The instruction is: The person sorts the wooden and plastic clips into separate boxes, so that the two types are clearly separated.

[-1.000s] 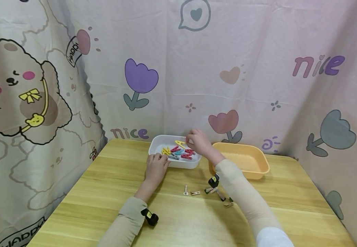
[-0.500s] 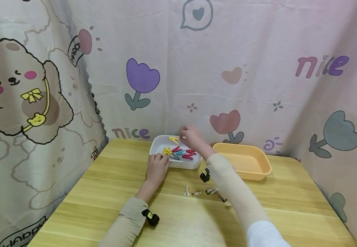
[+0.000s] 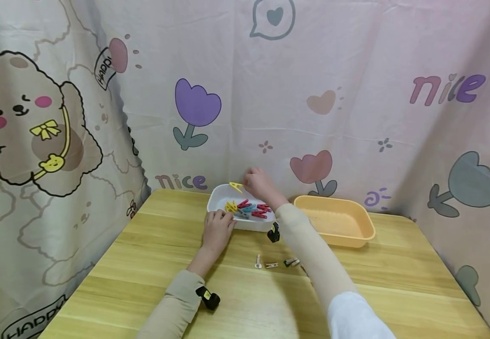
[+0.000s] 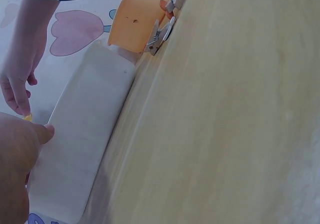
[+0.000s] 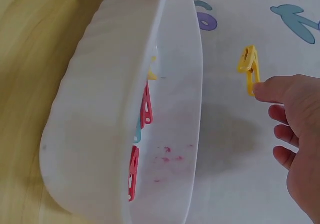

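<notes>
My right hand (image 3: 261,183) pinches a yellow clothespin (image 5: 250,64) between thumb and fingers, above the back rim of the white tray (image 3: 255,226). In the head view that clothespin (image 3: 236,187) points left, away from the fingertips. Red, yellow, blue and grey clothespins lie together inside the tray; a red clothespin (image 5: 133,173) shows behind the wall in the right wrist view. My left hand (image 3: 218,233) grips the tray's front rim near its left corner. In the left wrist view its thumb (image 4: 46,133) lies over the outer wall, and the other fingers are mostly hidden.
An orange-yellow basin (image 3: 344,238) stands right of the white tray. Several wooden clothespins (image 3: 272,265) lie on the tabletop (image 3: 143,263) in front of both, some partly hidden by my right forearm. A patterned curtain (image 3: 245,94) hangs behind the table.
My right hand has moved left and slightly back over the white tray, carrying the yellow clothespin. My left hand stays on the tray's rim. The view has shifted slightly.
</notes>
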`<state>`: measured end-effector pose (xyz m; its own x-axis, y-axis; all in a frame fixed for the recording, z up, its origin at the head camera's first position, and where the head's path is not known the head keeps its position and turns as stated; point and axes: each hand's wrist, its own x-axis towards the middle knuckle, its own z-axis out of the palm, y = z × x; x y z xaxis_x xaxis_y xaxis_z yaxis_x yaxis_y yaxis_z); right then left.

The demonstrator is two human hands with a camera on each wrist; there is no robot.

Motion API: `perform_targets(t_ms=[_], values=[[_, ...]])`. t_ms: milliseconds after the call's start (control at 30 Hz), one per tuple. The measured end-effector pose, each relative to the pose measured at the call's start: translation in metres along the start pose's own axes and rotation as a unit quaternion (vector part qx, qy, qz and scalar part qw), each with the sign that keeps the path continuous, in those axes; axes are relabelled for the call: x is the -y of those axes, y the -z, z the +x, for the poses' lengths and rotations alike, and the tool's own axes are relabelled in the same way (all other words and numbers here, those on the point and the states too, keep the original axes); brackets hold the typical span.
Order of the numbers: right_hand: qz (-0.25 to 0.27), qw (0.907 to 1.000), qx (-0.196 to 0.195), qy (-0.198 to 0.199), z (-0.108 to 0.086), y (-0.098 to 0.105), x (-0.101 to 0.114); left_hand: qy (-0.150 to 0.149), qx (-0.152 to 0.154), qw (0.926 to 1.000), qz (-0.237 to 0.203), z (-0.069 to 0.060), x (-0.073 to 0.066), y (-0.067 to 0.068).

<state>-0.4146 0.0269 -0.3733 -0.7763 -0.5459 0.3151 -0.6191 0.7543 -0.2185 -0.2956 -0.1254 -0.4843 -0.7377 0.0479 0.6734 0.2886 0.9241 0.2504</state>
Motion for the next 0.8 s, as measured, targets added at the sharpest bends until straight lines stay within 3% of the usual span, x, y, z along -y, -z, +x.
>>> perform_targets(t_ms=[167, 500, 800], values=[[0.013, 0.9999, -0.005, -0.005, 0.009, -0.006, -0.001, -0.012, -0.009, 0.9999, 0.007, 0.001, 0.001, 0.001], [-0.031, 0.999, -0.029, 0.012, 0.02, -0.026, -0.007, -0.019, -0.01, 0.9997, 0.011, 0.0, 0.002, 0.0], [-0.044, 0.9989, -0.011, 0.006, 0.026, -0.034, -0.008, -0.027, -0.016, 0.9993, 0.022, -0.002, 0.003, 0.0]])
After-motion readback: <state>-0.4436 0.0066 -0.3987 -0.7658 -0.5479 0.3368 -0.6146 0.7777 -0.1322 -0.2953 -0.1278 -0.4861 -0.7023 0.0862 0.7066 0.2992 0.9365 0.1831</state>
